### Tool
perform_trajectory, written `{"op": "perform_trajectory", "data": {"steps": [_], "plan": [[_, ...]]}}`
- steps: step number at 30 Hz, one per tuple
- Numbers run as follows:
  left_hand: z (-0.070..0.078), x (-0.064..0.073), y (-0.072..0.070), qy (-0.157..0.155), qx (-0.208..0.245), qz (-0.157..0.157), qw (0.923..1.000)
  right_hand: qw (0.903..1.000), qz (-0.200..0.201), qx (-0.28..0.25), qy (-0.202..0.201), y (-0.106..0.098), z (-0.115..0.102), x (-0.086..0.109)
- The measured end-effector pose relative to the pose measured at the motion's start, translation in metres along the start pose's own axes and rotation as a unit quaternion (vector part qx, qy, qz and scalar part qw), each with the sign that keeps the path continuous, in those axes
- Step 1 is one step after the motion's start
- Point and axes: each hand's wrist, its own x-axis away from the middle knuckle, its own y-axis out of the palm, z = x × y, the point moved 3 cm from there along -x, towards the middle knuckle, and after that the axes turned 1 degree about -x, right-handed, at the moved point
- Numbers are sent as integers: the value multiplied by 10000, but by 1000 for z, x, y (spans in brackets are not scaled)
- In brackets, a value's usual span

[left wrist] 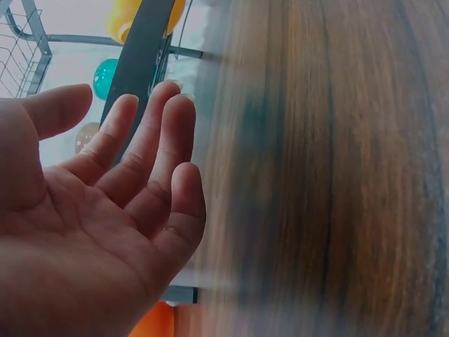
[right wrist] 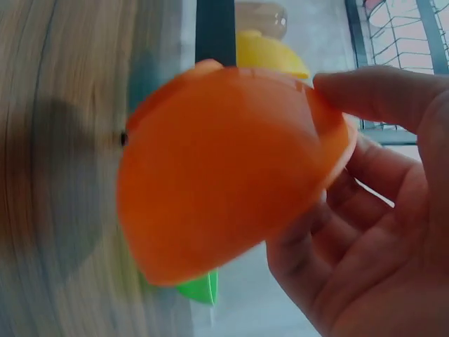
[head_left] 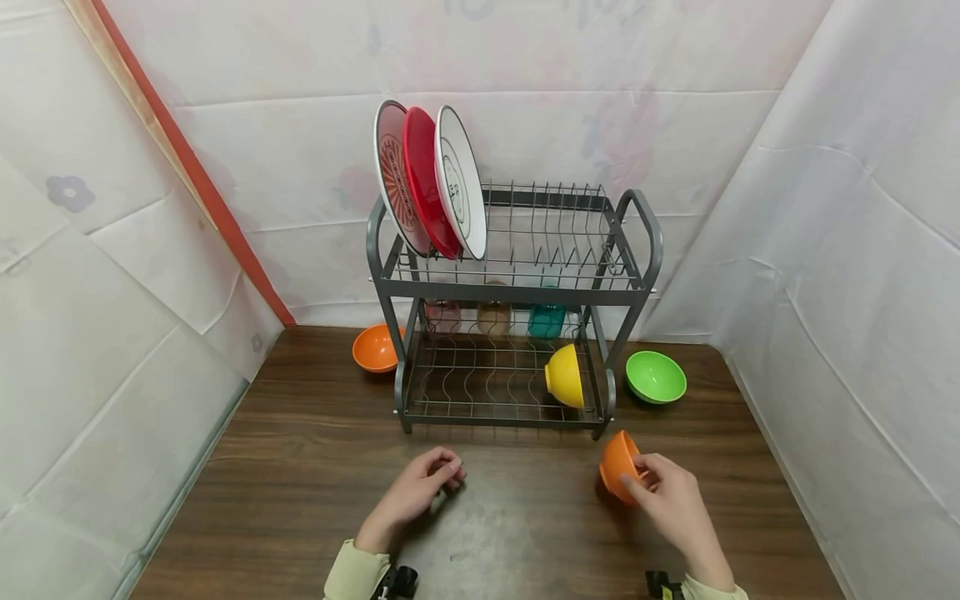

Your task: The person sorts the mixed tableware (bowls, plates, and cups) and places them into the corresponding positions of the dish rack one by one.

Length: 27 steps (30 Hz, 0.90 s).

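Note:
My right hand (head_left: 671, 500) pinches an orange bowl (head_left: 619, 467) by its rim, tilted on its side in front of the rack's right corner. In the right wrist view the orange bowl (right wrist: 231, 175) covers much of the scene, thumb on one side and fingers on the other. My left hand (head_left: 420, 487) hovers near the table, holding nothing, its fingers loosely bent in the left wrist view. A yellow bowl (head_left: 565, 377) stands on edge at the right of the lower tier of the dark dish rack (head_left: 510, 293).
On the upper tier stand a pink patterned plate (head_left: 393, 167), a red plate (head_left: 427, 183) and a white plate (head_left: 461, 183). Cups, including a teal one (head_left: 547, 321), sit at the lower back. Another orange bowl (head_left: 375, 348) lies left, a green bowl (head_left: 656, 377) right.

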Motion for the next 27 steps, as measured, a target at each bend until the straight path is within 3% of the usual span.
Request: {"op": "perform_trajectory", "data": {"steps": [7,13,18,24,27], "plan": [[2,-4,12,72,9,-145,9999,9899,-841,-1125,193,20,-13,0],[14,-9,28,311,127,-413,9986,9755,-1589,-1482,-357,32,-33,3],[31,-9,38,742,452,-617,9943,9587,-2150,-1766,-584,39,-48,3],[46,-7,47,1358,528,-965,9846,9388,-2450,-2149,-1112,46,-65,5],[48,-6,49,1520,543,-1100,9807,9283,-2612,-2236,-1419,50,-68,6]]}}
